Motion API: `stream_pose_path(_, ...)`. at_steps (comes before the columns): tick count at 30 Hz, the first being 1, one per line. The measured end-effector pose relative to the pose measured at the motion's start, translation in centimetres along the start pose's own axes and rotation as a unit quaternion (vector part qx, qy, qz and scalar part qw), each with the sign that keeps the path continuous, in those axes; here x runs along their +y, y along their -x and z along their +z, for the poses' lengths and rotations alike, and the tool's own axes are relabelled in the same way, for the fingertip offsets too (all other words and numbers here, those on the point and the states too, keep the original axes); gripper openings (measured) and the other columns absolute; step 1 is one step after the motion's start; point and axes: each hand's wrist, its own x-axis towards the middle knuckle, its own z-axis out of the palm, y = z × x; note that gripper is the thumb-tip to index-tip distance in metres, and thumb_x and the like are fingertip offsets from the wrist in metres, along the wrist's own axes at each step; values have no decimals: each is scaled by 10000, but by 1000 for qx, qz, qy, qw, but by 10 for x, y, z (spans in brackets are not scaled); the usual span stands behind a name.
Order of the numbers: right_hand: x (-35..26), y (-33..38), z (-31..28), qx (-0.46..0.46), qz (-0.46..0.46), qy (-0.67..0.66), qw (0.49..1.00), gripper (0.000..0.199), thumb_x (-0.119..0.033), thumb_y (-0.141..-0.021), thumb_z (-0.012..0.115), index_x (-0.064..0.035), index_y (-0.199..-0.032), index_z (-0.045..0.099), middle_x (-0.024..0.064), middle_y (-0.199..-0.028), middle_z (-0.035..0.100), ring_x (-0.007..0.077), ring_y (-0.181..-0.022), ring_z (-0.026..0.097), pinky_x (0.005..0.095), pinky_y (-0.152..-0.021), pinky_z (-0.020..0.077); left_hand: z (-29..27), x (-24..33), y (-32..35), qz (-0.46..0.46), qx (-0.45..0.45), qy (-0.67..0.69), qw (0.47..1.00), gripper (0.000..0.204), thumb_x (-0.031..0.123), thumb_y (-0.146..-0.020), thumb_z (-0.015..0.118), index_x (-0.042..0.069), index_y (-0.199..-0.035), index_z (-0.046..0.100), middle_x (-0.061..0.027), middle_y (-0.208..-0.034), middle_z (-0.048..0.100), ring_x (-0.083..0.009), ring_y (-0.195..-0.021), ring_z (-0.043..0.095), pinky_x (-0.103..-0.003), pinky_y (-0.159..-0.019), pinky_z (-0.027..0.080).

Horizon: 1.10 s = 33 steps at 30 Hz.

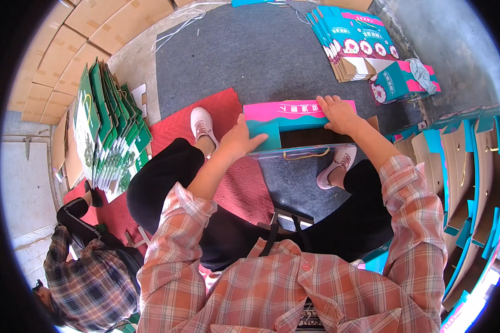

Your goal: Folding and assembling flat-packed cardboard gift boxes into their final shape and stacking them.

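Note:
A pink and teal cardboard gift box [286, 112] stands between my knees, its long top partly open onto a dark brown inside. My left hand [240, 140] grips its left end, the thumb lying on a teal end flap [268, 139] and the other fingers against the outer edge. Toward the right end, my right hand [339, 115] holds the pink top panel, fingers bent over it and thumb near the opening. A yellow cord handle [306, 156] hangs along the side nearest me.
Flattened green cartons [108, 130] lean at the left beside stacked brown boxes [66, 61]. Teal printed cartons [355, 44] stand at the back right, near a box with a grey cloth [422, 76]. Open cartons [466, 177] line the right. Another person [94, 277] sits at lower left.

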Motion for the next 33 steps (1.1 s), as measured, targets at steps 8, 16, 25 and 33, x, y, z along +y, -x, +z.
stream_pose_path(8,31,12,-52,-57,56,23,997,771,-389,-740,730,26,-1302,404,191,-1174,552,357,-1042,562,417,-870,489,11,-1,-4,-32,-76,-18,996,1118,486,-759,694,-121,-1418,25,-295,-1058,617,-390,-967,632,-415,-820,505)
stream_pose_path(16,74,64,-39,-223,224,-511,800,758,-660,-879,412,37,-1106,603,172,-1039,632,281,-988,625,404,-864,489,13,3,-4,-30,-77,-42,996,1113,491,-768,691,-111,-1424,24,-282,-1035,629,-374,-941,645,-409,-789,513)
stream_pose_path(25,47,76,-36,-286,27,-293,912,1038,-762,-757,497,52,-1383,350,232,-1358,434,347,-1271,418,410,-1063,326,12,10,-1,-42,-91,-49,994,1106,476,-779,689,-105,-1423,3,-283,-1053,622,-375,-965,637,-412,-808,506)
stream_pose_path(33,46,74,-29,-283,0,-241,929,877,-558,-744,672,33,-1343,425,227,-1349,446,345,-1256,434,390,-1041,355,35,-28,-13,42,-45,89,994,917,474,-744,746,-113,-1279,287,-285,-1033,598,-395,-953,626,-397,-823,499)
